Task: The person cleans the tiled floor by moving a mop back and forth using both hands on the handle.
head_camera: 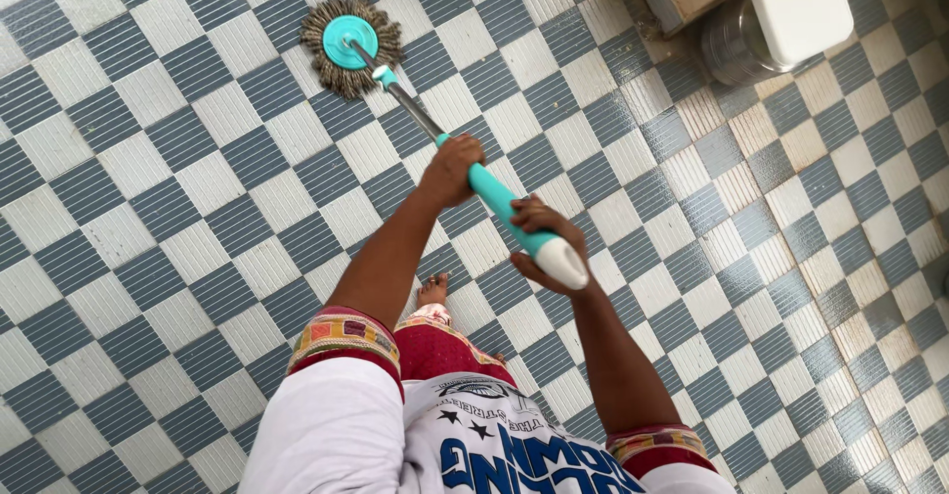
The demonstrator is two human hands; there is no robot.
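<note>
Upper right of frame: a clear round jar [739, 44] with a white square lid [801, 9]; contents can't be made out. Left hand [450, 170] clenched around the teal mop handle [494, 197]; right hand [539, 237] grips its white end. Round stringy mop head [351, 47], upper left, flat on ribbed grey-and-white checkered floor [148, 207].

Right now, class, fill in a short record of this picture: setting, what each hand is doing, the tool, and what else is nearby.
Setting: checkered tile floor, blue-grey and white
Left hand: gripping the mop handle lower down the teal grip
Right hand: closed around the handle's top, near its white end
Mop head: round, stringy, teal hub, flat on the floor
Foot: bare, under the handle
Nearby: white-lidded container at top right
</note>
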